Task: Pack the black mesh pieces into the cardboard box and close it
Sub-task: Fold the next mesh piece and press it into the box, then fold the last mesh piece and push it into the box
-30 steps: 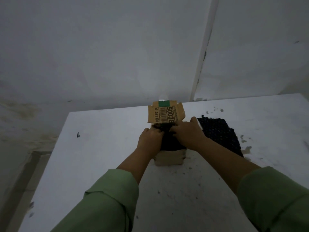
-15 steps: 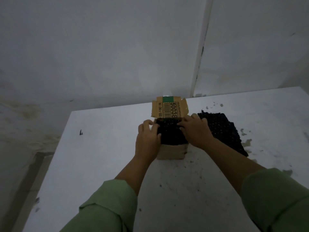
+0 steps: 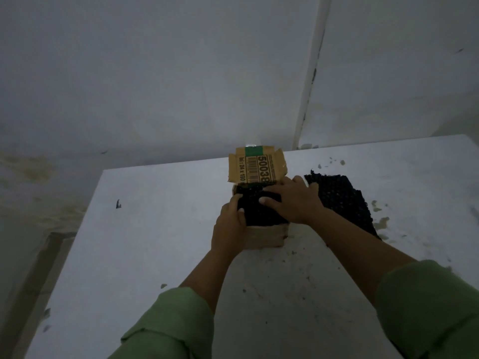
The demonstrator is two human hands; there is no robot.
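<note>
Standing at the middle of the white bench (image 3: 155,242), a small cardboard box (image 3: 267,235) has its printed lid flap (image 3: 255,168) raised at twelve o'clock, with a barcode, large digits and a green band showing on it. Its open top is packed to the rim with black mesh pieces (image 3: 259,212), dark and hard to tell apart in the dim light. The person's left hand (image 3: 228,229) sits at the box's nine o'clock side, palm against the cardboard wall, fingers curled over the rim and the thumb lying on the mesh. The right hand (image 3: 293,200) comes in from three o'clock and lies flat across the top of the mesh, fingers stretched out towards the lid flap and the thumb spread to the left, pressing on the pile and gripping nothing. Just beside the box at about two o'clock, more black mesh lies as a loose flat sheet of mesh (image 3: 342,200) on the bench, partly hidden under the right forearm. Dark crumbs and pale chipped patches are scattered over the bench around the sheet and at six o'clock of the box. Both forearms end in light green sleeves (image 3: 176,325) at the bottom of the view. A grey stained wall (image 3: 155,73) stands behind the bench.
</note>
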